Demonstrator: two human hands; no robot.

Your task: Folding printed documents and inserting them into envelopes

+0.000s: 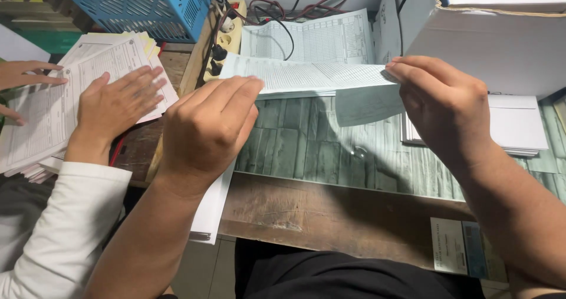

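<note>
The left hand point(206, 128) and the right hand point(445, 107) hold one folded printed sheet point(306, 78) between them, raised above the desk point(330, 216). Left fingers are closed narrow on the sheet's left end; right fingertips pinch its right end, with a lower flap of the paper hanging beneath the fold.

Surroundings:
- Behind the sheet, a second printed form point(312, 40) lies flat, with dark cables point(283, 16) running across it.
- A cream power strip point(227, 40) with black plugs stands just left of the forms, at the desk edge.
- A blue plastic basket point(141, 7) sits at the far left corner.
- A grey box point(489, 45) stands close behind the right hand; a stack of white paper point(519, 125) lies beside it on the desk.
- The desk surface under the hands is covered with a grey-green wood-pattern lining point(306, 146).
- A small pale label with a blue strip point(457, 246) is fixed to the near right edge of the desk.

To the left, a co-worker's hand in a white sleeve point(118, 101) rests flat on a pile of printed forms point(71, 98); another hand point(26, 75) touches the same pile at the frame edge
</note>
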